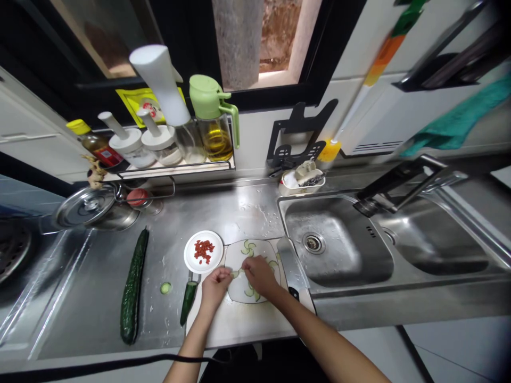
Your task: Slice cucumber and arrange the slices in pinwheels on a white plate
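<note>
Both my hands are over a white plate on a cutting board at the counter's front. Thin cucumber slices lie on the plate in small flower shapes. My left hand pinches a cucumber slice at the plate's left edge. The fingers of my right hand are curled on slices in the plate's middle. A small white dish of red bits sits just left of the plate. A short cucumber piece lies beside my left wrist.
A whole cucumber and one loose slice lie on the steel counter to the left. A knife rests on the board's right edge beside the sink. Oil and seasoning bottles stand on a rack at the back. A pot lid lies at left.
</note>
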### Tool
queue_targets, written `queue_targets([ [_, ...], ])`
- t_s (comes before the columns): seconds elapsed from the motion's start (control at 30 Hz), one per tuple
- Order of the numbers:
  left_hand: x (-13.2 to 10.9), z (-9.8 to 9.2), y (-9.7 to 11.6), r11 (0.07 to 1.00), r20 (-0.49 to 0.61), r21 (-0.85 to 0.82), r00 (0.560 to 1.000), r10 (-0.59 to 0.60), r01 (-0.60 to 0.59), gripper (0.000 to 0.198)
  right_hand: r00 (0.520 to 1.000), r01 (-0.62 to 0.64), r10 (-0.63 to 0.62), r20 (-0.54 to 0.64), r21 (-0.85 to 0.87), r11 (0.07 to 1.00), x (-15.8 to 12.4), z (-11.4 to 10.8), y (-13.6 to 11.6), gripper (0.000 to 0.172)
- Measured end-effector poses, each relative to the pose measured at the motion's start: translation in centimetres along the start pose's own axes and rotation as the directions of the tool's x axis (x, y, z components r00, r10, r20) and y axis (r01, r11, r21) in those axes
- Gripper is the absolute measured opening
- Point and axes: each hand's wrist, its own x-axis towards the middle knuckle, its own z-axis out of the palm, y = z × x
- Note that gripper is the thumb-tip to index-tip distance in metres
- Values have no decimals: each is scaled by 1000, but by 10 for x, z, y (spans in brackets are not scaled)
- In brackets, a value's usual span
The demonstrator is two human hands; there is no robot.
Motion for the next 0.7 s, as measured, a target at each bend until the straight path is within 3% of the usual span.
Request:
queue_targets([
  [0.23, 2, -3, 6, 935, -65, 320, 980, 186, -156, 23, 999, 24, -16, 47, -175, 984, 11, 11, -4, 16],
  [0.7, 8, -4, -8, 819, -81, 488, 919, 386, -301, 22, 990, 123, -90, 106, -360, 925, 16, 25, 4, 16],
])
